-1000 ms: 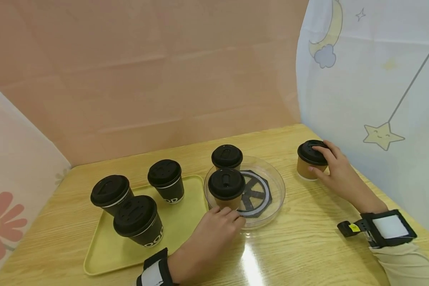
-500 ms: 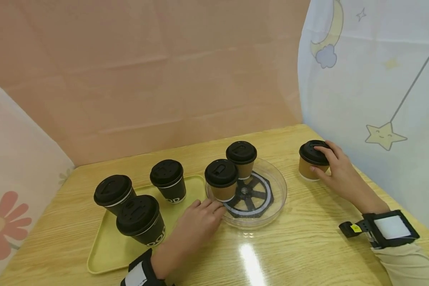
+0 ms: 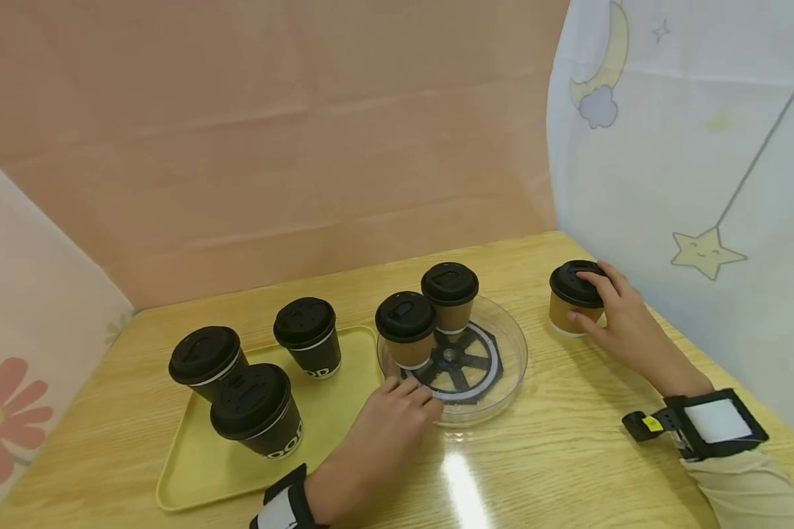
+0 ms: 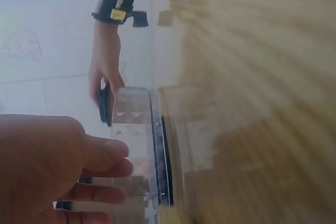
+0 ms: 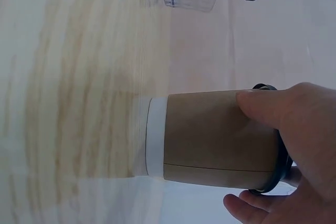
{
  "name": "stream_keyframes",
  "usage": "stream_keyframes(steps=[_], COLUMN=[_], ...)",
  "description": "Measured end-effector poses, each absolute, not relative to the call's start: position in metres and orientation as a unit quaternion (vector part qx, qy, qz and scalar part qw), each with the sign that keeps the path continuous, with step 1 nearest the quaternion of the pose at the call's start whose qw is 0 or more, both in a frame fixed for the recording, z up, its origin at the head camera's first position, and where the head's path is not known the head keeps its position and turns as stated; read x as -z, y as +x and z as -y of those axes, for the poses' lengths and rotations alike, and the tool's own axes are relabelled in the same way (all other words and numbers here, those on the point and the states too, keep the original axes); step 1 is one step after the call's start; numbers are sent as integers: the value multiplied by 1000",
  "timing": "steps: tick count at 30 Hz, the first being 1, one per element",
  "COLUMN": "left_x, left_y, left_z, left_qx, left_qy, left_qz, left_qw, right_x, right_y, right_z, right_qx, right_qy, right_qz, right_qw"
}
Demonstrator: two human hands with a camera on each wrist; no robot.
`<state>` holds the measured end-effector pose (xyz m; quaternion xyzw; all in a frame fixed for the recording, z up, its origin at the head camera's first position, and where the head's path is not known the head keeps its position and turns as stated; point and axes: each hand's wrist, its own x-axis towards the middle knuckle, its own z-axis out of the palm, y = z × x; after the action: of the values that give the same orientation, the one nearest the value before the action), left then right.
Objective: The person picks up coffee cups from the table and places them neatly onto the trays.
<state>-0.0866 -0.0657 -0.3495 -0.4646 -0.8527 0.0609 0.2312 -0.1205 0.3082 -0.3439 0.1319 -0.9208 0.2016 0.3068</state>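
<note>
My right hand [image 3: 625,323] grips a brown paper coffee cup [image 3: 564,314] with a black lid. In the right wrist view the thumb lies along the side of the cup [image 5: 215,135], whose white base stands on the table. My left hand [image 3: 397,415] is at the near rim of a clear round turntable dish [image 3: 512,367]. In the left wrist view the fingers [image 4: 105,193] are loosely bent beside the clear wall and hold nothing; contact is unclear. Two brown lidded cups, a nearer one [image 3: 410,351] and a farther one [image 3: 455,316], stand on the dish.
On the left lies a yellow tray [image 3: 221,474] with three black lidded cups: a front one [image 3: 274,433], a left one [image 3: 212,367] and a back one [image 3: 314,353]. Cloth walls [image 3: 271,162] stand behind the table [image 3: 536,455] and at both sides.
The dish's two cups have turned clockwise: the nearer one moved left and back, the farther one right. My left hand swung left, then back right along the rim. The right hand stayed on its cup.
</note>
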Motion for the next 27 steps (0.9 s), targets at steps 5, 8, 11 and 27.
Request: stream_keyframes(steps=[5,8,11,27], left_x=[346,346,347,349], left_y=[-98,-105,-106,-99], left_z=[83,90,92,85], left_qx=[-46,-46,-35,-26], left_qy=[-427,-408,-411,-436], left_qz=[875,885,883,874], left_qw=[223,222,223,213], right_x=[341,342,344,278], right_y=[-121,-121,-121,-85], right_z=[-307,-307,-307,-259], right_qx=[-196,-194,-195,-248], right_qy=[130,129,129,151], right_qz=[920,920,920,860], right_qw=[312,315,315,420])
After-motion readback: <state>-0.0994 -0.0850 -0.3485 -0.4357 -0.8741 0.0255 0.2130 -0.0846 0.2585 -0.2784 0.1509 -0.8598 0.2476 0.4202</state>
